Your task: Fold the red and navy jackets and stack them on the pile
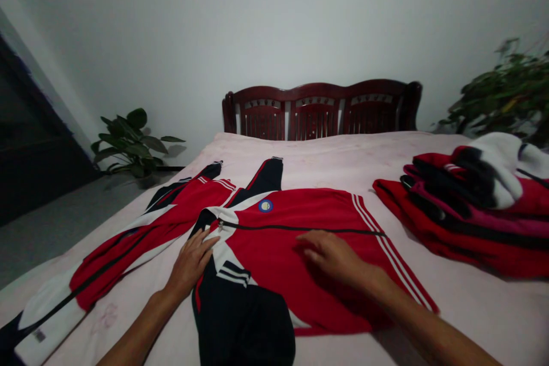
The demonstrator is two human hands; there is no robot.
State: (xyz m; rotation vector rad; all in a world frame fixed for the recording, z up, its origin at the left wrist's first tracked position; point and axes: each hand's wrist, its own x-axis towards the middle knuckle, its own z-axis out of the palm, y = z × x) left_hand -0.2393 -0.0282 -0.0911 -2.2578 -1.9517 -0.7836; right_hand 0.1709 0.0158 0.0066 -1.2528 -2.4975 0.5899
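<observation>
Lying on a bed with a pale pink cloth cover, toward its near edge, is a red, white and navy fabric jacket, its collar facing the bed's left edge and its white-striped hem the right edge. A round blue badge with a pale yellow centre sits on its far front panel; any lettering there is too small to read. The left hand rests on the collar area, fingers extended and lightly parted, just beside the top of the black zip, with nothing visibly gripped. The right hand is over the red panel on the near side of the zip, fingers loosely bent and holding nothing visible; whether they touch the cloth cannot be told. Toward the bed's left edge lies a second red, white and navy jacket, with a small dark rectangular mark, unreadable, on a white part toward the near left corner. Near the right edge rests a stack of red, magenta, black and white garments. A dark red-brown wooden headboard stands at the far edge.
</observation>
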